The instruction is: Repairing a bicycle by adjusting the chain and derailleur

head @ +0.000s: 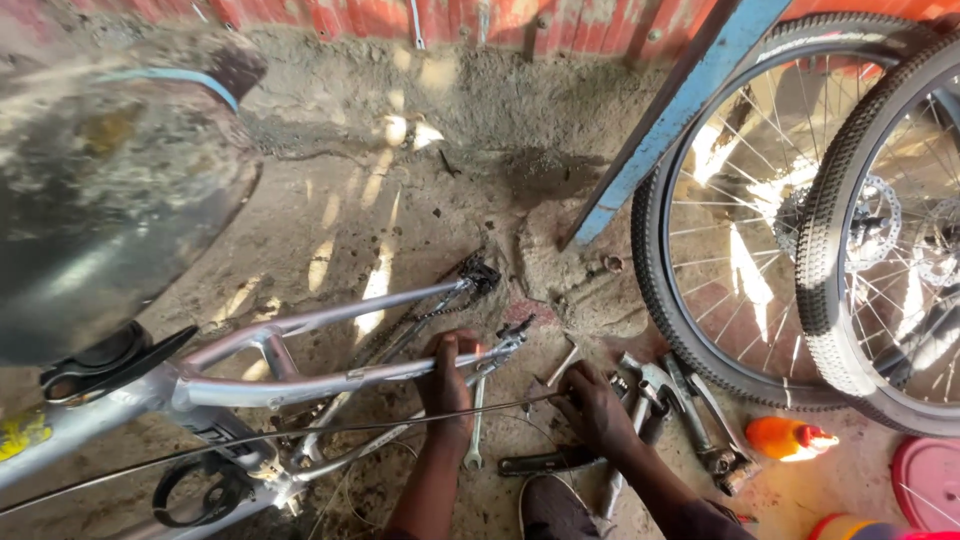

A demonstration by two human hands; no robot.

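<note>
Dusty concrete floor (330,215) fills the view, patched with sunlight and stained with grease, and a red corrugated wall (350,14) runs along the top edge. On the floor lies a silver bicycle frame (290,385) with its rear stays pointing right. The left hand (446,378) is closed around the lower rear stay close to the dropout, fingers wrapped over the tube. A chain (440,305) hangs slack by the upper stay, near a black derailleur (480,272). A thin cable (300,432) runs across the frame from lower left toward the right hand.

The right hand (592,405) rests low on the floor just right of the left one, fingers curled among a heap of tools (680,400); whether it grips any one of them cannot be told. A spanner (476,425) lies on the floor between the two hands, partly under the left wrist, and a dark crank arm (545,461) lies just below the right hand.

To the right, two spoked wheels with knobby tyres (740,210) stand upright, the nearer one overlapping the farther. A blue painted beam (680,110) slants in front of them. An orange bottle with a red cap (785,437) lies on its side near the tools, and a red lid (930,480) shows at the lower right corner. A large blurred dark shape (100,200) fills the upper left.
</note>
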